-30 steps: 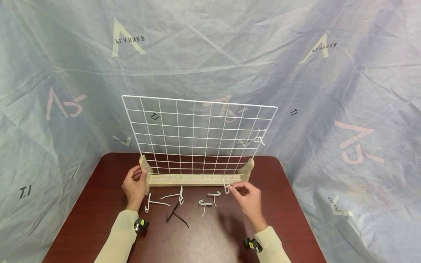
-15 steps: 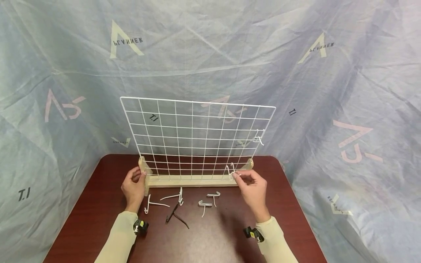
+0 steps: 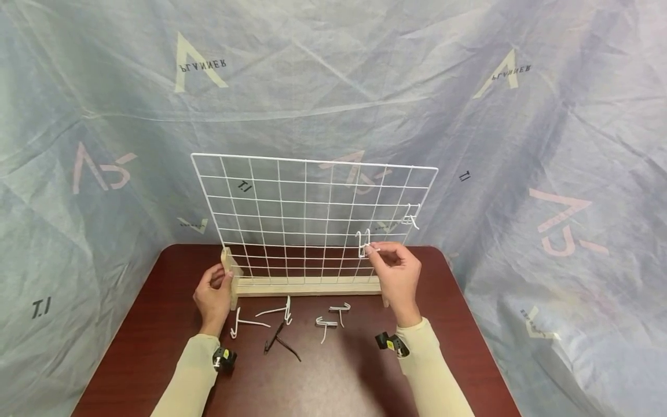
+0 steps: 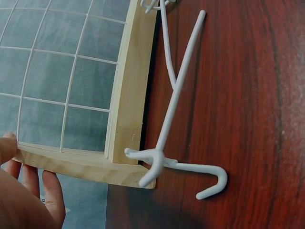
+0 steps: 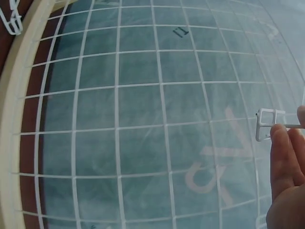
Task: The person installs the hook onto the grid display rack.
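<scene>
A white wire grid panel [image 3: 289, 227] stands upright in a wooden stand [image 3: 307, 288]. My left hand [image 3: 213, 295] grips the stand's left side piece, thumb on one face and fingers behind it, as the left wrist view shows of the hand [image 4: 35, 191]. Between thumb and fingertips, my right hand [image 3: 398, 278] pinches a white wire hook [image 3: 361, 248] by its prong. The hook overlaps the grid's lower right part in the head view. In the right wrist view, its square frame [image 5: 259, 128] lies close to the wires. Another white hook [image 3: 411, 219] hangs higher on the grid's right edge.
Several loose hooks lie on the dark red table [image 3: 333, 376] before the stand: white ones [image 3: 245, 322] at left, a black one [image 3: 281, 341] in the middle, small white ones [image 3: 326, 322] nearer the right. A printed grey cloth [image 3: 312, 75] hangs behind and around the table.
My right hand has lifted the white hook from near the stand's base up along the front of the grid. The left hand has kept its grip on the stand.
</scene>
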Tool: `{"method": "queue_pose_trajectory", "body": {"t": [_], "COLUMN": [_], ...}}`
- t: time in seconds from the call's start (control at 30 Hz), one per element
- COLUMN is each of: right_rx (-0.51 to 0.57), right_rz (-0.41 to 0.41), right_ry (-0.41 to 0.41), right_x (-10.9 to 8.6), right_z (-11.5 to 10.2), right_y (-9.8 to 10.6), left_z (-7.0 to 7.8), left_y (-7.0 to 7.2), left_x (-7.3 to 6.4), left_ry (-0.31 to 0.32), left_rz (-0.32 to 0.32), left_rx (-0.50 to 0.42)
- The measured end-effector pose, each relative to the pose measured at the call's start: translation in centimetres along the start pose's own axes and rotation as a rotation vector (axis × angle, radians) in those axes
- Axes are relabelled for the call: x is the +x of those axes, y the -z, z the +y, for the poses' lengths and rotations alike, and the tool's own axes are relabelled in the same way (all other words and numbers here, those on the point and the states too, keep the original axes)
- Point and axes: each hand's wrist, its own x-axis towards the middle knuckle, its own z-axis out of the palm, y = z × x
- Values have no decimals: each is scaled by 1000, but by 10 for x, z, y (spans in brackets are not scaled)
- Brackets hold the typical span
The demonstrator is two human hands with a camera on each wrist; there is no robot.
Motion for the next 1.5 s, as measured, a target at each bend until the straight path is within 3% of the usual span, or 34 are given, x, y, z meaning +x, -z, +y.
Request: {"method": "queue_pose_trajectory", "body": {"t": [0.33, 0.77, 1.07, 1.33, 1.5], "right_rx": [-5, -57, -164, -162, -186], "right_rz": [4, 34, 43, 27, 8], "right_ry": [120, 149, 157, 153, 143], "right_x": [27, 55, 59, 51, 47], "right_z": [-18, -21, -15, -36, -35], "right_y": [-5, -19, -23, -25, -24], "left_z": [1, 0, 0, 2, 1], "left_y": [-1, -2, -4, -1, -1], "left_x": [-3, -7, -4, -3, -3], "left_ry": [1, 19, 22, 7, 4], "left_rz": [-2, 8, 8, 10, 8], "left_rx": [-9, -10, -12, -33, -36]}}
